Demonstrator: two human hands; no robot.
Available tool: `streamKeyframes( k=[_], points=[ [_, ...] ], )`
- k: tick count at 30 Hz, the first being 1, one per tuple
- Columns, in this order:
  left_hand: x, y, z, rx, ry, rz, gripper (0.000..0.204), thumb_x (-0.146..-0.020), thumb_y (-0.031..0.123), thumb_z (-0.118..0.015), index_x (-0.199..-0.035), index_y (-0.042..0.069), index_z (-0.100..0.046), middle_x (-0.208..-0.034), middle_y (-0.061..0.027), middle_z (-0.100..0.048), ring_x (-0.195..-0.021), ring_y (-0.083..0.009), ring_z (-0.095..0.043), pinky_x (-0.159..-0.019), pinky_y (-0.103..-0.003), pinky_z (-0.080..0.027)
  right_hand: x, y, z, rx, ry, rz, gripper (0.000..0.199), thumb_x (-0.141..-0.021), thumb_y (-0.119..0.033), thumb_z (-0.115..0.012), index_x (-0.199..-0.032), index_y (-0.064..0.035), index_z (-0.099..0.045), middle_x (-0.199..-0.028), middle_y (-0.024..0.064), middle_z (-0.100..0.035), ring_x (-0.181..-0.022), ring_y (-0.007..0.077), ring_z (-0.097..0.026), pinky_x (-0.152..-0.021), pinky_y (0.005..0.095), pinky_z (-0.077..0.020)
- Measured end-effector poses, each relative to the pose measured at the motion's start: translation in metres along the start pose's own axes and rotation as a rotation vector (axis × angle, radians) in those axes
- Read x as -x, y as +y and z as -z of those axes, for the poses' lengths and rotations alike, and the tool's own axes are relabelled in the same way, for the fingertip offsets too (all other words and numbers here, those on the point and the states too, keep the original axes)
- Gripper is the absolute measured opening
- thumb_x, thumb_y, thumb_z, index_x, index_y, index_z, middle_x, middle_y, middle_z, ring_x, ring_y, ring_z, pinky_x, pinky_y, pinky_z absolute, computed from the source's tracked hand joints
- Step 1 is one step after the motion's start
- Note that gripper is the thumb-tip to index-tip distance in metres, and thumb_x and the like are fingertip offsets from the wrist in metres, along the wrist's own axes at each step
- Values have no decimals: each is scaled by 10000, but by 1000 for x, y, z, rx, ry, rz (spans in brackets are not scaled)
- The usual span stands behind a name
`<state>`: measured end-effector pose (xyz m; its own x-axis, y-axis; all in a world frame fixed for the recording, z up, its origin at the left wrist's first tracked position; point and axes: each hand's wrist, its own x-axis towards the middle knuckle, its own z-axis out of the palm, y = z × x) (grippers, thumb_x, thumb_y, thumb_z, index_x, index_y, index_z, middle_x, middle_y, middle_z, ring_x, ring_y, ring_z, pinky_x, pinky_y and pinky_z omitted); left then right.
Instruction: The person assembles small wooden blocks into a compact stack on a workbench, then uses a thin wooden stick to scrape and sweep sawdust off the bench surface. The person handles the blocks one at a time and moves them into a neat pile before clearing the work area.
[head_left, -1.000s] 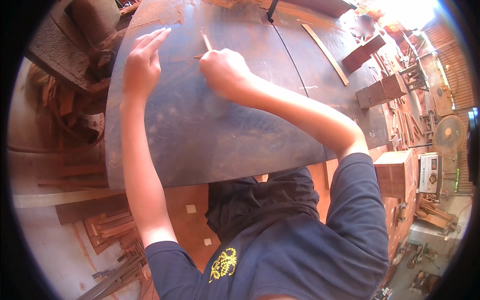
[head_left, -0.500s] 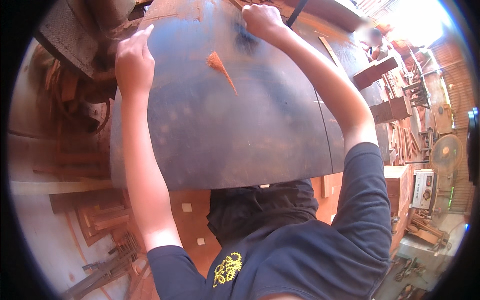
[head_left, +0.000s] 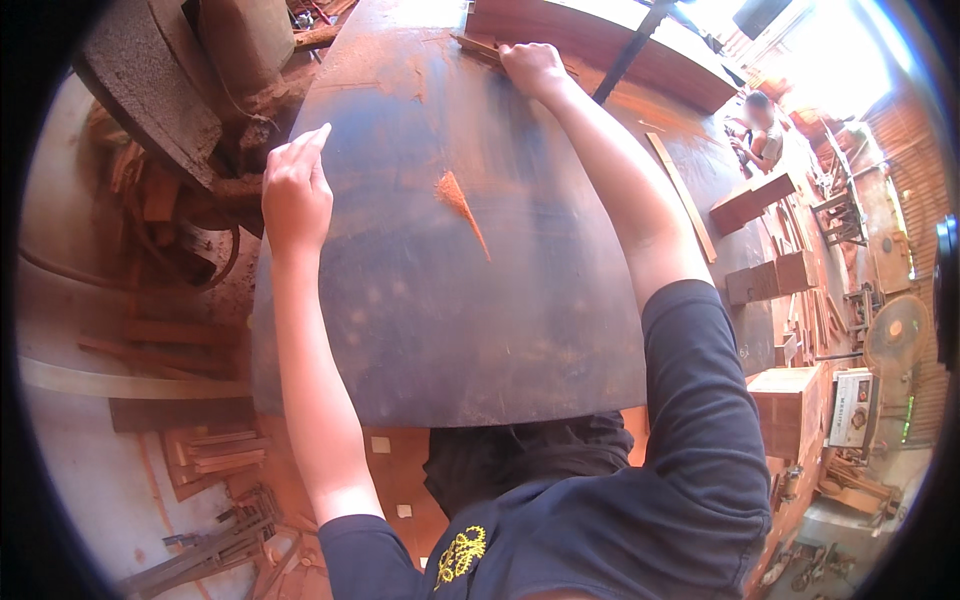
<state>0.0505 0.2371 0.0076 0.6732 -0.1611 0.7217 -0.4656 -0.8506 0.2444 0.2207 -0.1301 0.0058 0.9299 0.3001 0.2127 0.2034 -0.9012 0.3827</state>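
My left hand (head_left: 296,190) rests flat at the left edge of a dark metal table (head_left: 420,340), fingers stretched out and holding nothing. My right hand (head_left: 533,68) reaches to the far end of the table and presses on a thin wooden strip (head_left: 478,45) that lies against a reddish wooden board (head_left: 600,40). Its fingers are curled over the strip. A small streak of orange sawdust (head_left: 460,205) lies in the middle of the table between my arms.
A heavy machine part (head_left: 150,90) stands to the left of the table. Wood offcuts (head_left: 200,455) litter the floor at the lower left. Wooden blocks (head_left: 775,275) and a long strip (head_left: 680,190) lie to the right. Another person (head_left: 760,125) sits far right. A fan (head_left: 893,335) stands at right.
My right hand has moved away from me, from mid-table to the far end with the strip. My left hand stayed at the left edge. A sawdust streak now shows mid-table.
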Motion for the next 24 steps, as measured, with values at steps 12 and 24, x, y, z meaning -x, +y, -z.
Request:
streamKeyframes(
  k=[12, 24],
  points=[
    [0, 1, 3, 33, -29, 54, 304, -952, 26, -579, -1224, 66, -708, -1180, -107, -716, -1127, -288, -627, -1003, -383, -514, -20, -4, 6, -150, -127, -68, 178, -883, -113, -600, -915, -70, -770, -984, 123, -761, -947, 299, -737, -812, 404, -588],
    [-6, 6, 3, 67, -6, 69, 289, -955, 31, -577, -1210, 41, -713, -1172, -118, -719, -1122, -298, -627, -1003, -389, -504, -28, 10, -10, -228, -80, -118, 185, -830, -97, -605, -904, -71, -772, -940, 150, -754, -921, 312, -737, -789, 413, -586]
  ],
)
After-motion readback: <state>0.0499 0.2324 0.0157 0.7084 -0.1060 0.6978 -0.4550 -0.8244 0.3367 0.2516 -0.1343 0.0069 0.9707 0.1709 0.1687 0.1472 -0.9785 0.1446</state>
